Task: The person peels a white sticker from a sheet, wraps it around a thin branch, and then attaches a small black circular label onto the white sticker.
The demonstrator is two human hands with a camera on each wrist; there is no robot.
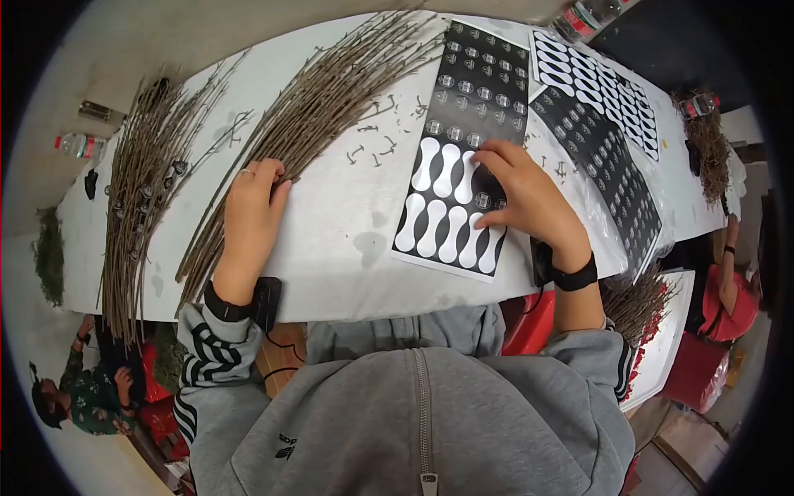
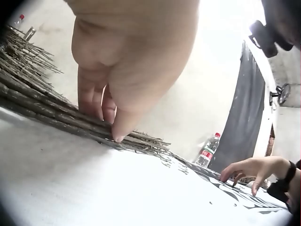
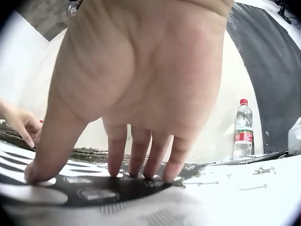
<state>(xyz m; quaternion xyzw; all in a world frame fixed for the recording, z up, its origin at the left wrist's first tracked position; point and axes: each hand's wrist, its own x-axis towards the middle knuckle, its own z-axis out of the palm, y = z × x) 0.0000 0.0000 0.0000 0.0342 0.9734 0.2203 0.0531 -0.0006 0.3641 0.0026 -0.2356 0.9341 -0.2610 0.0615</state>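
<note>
My left hand point(image 1: 252, 198) lies on a long bundle of brown twigs point(image 1: 322, 99) on the white table point(image 1: 347, 248). In the left wrist view its fingertips point(image 2: 96, 110) and thumb touch the twigs point(image 2: 37, 103). My right hand point(image 1: 521, 198) presses down on a black sheet point(image 1: 467, 99) that carries small clear studs and white bone-shaped shapes. Seen from the right wrist, its straight fingers point(image 3: 141, 155) and thumb stand on that sheet point(image 3: 117, 188). The two hands are well apart and neither lifts anything.
A second twig bundle point(image 1: 141, 165) lies at the left, with twig scraps point(image 1: 376, 140) mid-table. More black sheets point(image 1: 604, 157) lie at the right. A water bottle point(image 3: 243, 129) stands beyond. Other people sit at the lower left point(image 1: 83, 388) and right point(image 1: 732, 298).
</note>
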